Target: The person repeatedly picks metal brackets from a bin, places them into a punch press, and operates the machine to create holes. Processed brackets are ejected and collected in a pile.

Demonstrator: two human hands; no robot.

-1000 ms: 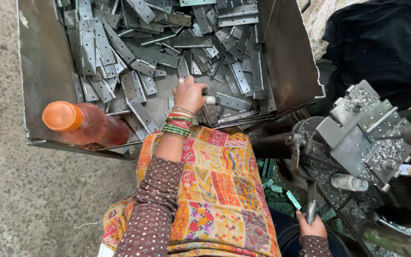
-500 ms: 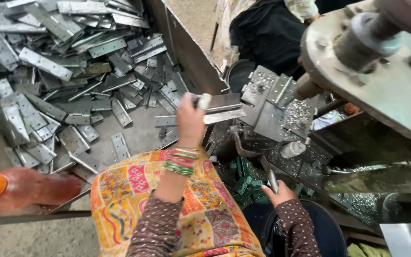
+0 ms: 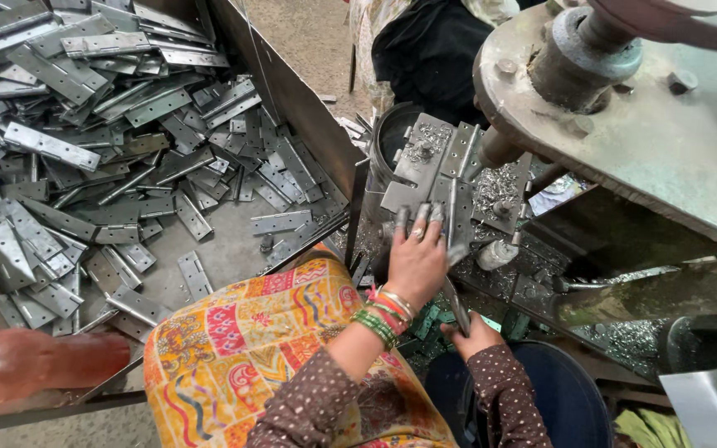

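No labels that I can see, just an orange-capped bottle (image 3: 39,361) lying bottom left by the metal bin (image 3: 300,99). My left hand (image 3: 415,264) is pressing a hinge plate (image 3: 446,178) onto the jig, fingers (image 3: 421,221) spread flat over its lower edge. My right hand (image 3: 473,333) is gripping a thin tool (image 3: 456,305).

Place: small metalworking workshop.
Stock: open sheet-metal bin (image 3: 292,91) heaped with flat steel hinges (image 3: 118,141).
Machine: heavy, worn press or drill body (image 3: 624,108) above a jig fixture (image 3: 437,166).
Debris: metal shavings (image 3: 491,187) around the fixture.
Floor: bare, dusty concrete (image 3: 309,33).
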